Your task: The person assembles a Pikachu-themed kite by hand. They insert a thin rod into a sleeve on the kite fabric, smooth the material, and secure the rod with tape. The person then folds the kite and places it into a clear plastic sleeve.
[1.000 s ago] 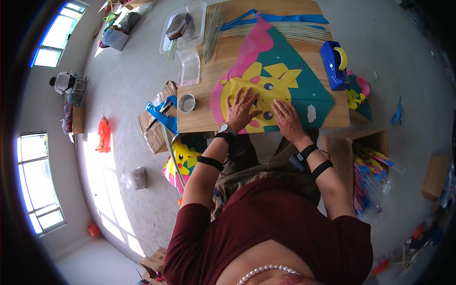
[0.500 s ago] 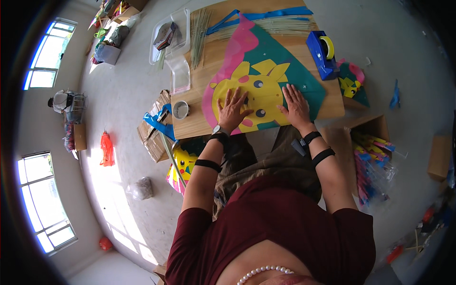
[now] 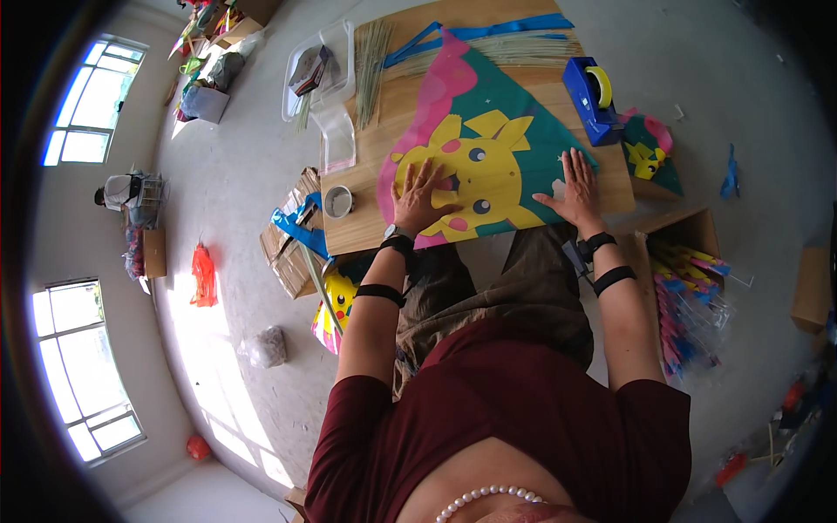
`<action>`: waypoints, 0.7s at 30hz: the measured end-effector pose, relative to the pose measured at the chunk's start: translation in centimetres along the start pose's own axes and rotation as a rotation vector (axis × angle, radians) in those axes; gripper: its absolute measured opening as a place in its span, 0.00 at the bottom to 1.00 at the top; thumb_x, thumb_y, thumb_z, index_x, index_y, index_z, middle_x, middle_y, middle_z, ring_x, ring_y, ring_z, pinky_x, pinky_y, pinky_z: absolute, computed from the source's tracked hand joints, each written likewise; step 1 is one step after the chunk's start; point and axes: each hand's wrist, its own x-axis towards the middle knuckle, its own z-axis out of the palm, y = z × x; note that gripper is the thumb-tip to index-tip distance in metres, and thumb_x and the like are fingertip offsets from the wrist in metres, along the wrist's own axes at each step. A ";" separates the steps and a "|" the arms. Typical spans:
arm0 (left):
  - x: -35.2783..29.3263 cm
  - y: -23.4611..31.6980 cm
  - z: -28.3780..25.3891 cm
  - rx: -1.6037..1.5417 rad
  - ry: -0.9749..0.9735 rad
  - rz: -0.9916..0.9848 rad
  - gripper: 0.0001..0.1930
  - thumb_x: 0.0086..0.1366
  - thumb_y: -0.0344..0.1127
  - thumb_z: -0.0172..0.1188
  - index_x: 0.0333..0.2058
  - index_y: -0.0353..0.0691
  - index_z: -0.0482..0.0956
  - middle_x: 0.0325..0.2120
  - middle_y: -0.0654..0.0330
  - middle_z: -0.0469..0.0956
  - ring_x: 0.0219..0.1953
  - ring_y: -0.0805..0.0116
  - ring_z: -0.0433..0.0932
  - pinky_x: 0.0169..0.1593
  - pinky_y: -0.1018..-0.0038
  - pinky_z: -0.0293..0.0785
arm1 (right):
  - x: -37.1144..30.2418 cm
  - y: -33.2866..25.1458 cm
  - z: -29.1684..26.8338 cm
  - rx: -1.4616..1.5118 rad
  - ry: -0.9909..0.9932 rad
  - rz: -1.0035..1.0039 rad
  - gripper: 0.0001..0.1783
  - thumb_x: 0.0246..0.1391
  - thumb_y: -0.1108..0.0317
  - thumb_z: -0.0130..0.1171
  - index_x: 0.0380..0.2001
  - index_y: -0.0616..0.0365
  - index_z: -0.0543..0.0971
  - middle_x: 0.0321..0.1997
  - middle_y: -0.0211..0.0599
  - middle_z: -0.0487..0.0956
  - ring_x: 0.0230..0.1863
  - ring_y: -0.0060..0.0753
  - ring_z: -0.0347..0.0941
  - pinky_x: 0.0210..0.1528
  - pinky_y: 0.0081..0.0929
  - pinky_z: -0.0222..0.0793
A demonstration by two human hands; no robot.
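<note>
A triangular kite sail [image 3: 488, 174] lies on the wooden table [image 3: 362, 231], green and pink with a big yellow cartoon face. Flat on the face's left part rests my left hand [image 3: 420, 199], fingers spread, partly covering the mouth. My right hand [image 3: 573, 193] presses on the sail's right corner with fingers stretched out and thumb apart. Neither hand grips anything. The sail's near edge hangs at the table's front edge, close to my lap.
Thin sticks [image 3: 373, 74] and blue strips [image 3: 488, 30] lie at the table's far side. A blue tape dispenser [image 3: 593, 113] stands at the right edge, a tape roll [image 3: 337, 201] at the left. Open cardboard boxes [image 3: 689, 235] hold colourful packets on the right floor.
My right hand has slid rightward from the face onto the sail's right corner. My left hand stays on the face, nearly in place.
</note>
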 end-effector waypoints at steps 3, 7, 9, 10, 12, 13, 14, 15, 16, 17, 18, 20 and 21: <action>-0.3 -2.0 -0.2 0.014 0.001 -0.013 0.62 0.43 0.76 0.71 0.74 0.63 0.54 0.77 0.65 0.47 0.79 0.51 0.40 0.71 0.30 0.39 | -0.4 0.9 -0.4 0.016 -0.026 0.061 0.73 0.40 0.18 0.60 0.75 0.63 0.51 0.81 0.50 0.48 0.81 0.49 0.42 0.80 0.50 0.38; -0.8 -5.3 -0.4 0.033 0.001 -0.045 0.67 0.38 0.78 0.71 0.75 0.59 0.53 0.77 0.63 0.47 0.78 0.49 0.41 0.70 0.31 0.42 | -0.8 2.1 -0.6 -0.051 -0.025 0.129 0.74 0.40 0.19 0.62 0.76 0.62 0.49 0.81 0.49 0.48 0.81 0.47 0.42 0.80 0.52 0.36; -1.0 -5.6 -0.9 0.044 -0.017 -0.053 0.68 0.38 0.78 0.71 0.75 0.59 0.52 0.77 0.63 0.47 0.78 0.48 0.41 0.70 0.32 0.44 | -1.0 3.0 -1.1 -0.095 -0.017 0.181 0.75 0.39 0.20 0.63 0.76 0.61 0.48 0.81 0.48 0.48 0.82 0.46 0.42 0.80 0.53 0.35; -1.1 -5.6 -1.1 0.050 -0.031 -0.061 0.67 0.39 0.78 0.72 0.75 0.58 0.52 0.77 0.63 0.46 0.78 0.48 0.41 0.70 0.32 0.43 | -0.9 3.1 -1.4 -0.098 -0.049 0.213 0.74 0.40 0.21 0.64 0.76 0.61 0.48 0.81 0.48 0.48 0.82 0.46 0.41 0.80 0.54 0.35; -1.1 -5.3 -2.0 0.060 -0.063 -0.072 0.67 0.40 0.77 0.72 0.75 0.56 0.51 0.77 0.62 0.45 0.78 0.48 0.40 0.71 0.33 0.41 | -1.1 3.4 -2.5 -0.105 -0.113 0.281 0.72 0.41 0.22 0.64 0.76 0.59 0.48 0.82 0.47 0.48 0.82 0.45 0.41 0.80 0.54 0.34; -1.2 -4.7 -2.6 0.093 -0.074 -0.095 0.67 0.41 0.76 0.72 0.75 0.54 0.52 0.77 0.60 0.46 0.78 0.48 0.41 0.71 0.33 0.41 | -1.3 3.0 -2.9 -0.137 -0.055 0.220 0.69 0.44 0.26 0.65 0.76 0.59 0.49 0.81 0.47 0.49 0.81 0.46 0.43 0.79 0.54 0.36; -1.4 -4.2 -3.2 0.126 -0.084 -0.117 0.66 0.42 0.75 0.72 0.75 0.52 0.53 0.77 0.59 0.47 0.78 0.48 0.43 0.71 0.34 0.41 | -1.6 2.4 -3.2 -0.169 0.003 0.159 0.65 0.47 0.29 0.65 0.76 0.59 0.51 0.81 0.47 0.50 0.81 0.47 0.45 0.79 0.54 0.37; -1.4 -3.6 -3.5 0.158 -0.094 -0.138 0.65 0.42 0.74 0.72 0.74 0.51 0.54 0.76 0.58 0.49 0.78 0.48 0.44 0.72 0.34 0.41 | -1.8 1.7 -3.6 -0.202 0.063 0.098 0.62 0.49 0.33 0.66 0.75 0.59 0.52 0.81 0.48 0.51 0.80 0.47 0.46 0.79 0.54 0.38; -1.3 -3.0 -3.2 0.153 -0.026 -0.105 0.61 0.46 0.72 0.72 0.73 0.49 0.56 0.76 0.57 0.51 0.77 0.49 0.46 0.72 0.35 0.42 | -1.9 0.7 -3.6 -0.168 0.070 0.039 0.58 0.52 0.38 0.66 0.75 0.59 0.54 0.80 0.48 0.52 0.79 0.48 0.48 0.79 0.54 0.40; -1.0 -2.1 -2.7 0.148 0.043 -0.073 0.58 0.49 0.69 0.71 0.72 0.47 0.58 0.75 0.55 0.53 0.77 0.49 0.48 0.72 0.37 0.42 | -1.9 -0.4 -3.6 -0.134 0.077 -0.019 0.53 0.55 0.43 0.66 0.74 0.59 0.55 0.79 0.48 0.54 0.78 0.49 0.50 0.78 0.53 0.42; -0.9 -0.9 -1.9 0.144 0.109 -0.046 0.54 0.52 0.67 0.71 0.71 0.45 0.60 0.74 0.54 0.55 0.76 0.49 0.49 0.72 0.39 0.43 | -2.0 -1.8 -3.5 -0.096 0.081 -0.080 0.49 0.57 0.48 0.66 0.73 0.59 0.57 0.79 0.48 0.55 0.77 0.49 0.52 0.78 0.52 0.44; -0.1 4.3 -0.9 -0.058 0.255 0.166 0.30 0.67 0.45 0.63 0.64 0.40 0.71 0.67 0.52 0.67 0.70 0.56 0.62 0.72 0.51 0.50 | -2.1 -3.7 -3.0 0.078 0.144 -0.147 0.33 0.61 0.65 0.63 0.67 0.62 0.68 0.72 0.46 0.65 0.71 0.49 0.61 0.73 0.47 0.56; 0.2 7.0 -0.4 -0.084 0.318 0.282 0.25 0.67 0.39 0.61 0.61 0.39 0.74 0.62 0.52 0.73 0.67 0.57 0.68 0.71 0.53 0.54 | -2.2 -4.0 -1.9 0.107 0.132 -0.159 0.31 0.61 0.67 0.62 0.66 0.62 0.69 0.70 0.46 0.67 0.69 0.49 0.63 0.72 0.46 0.59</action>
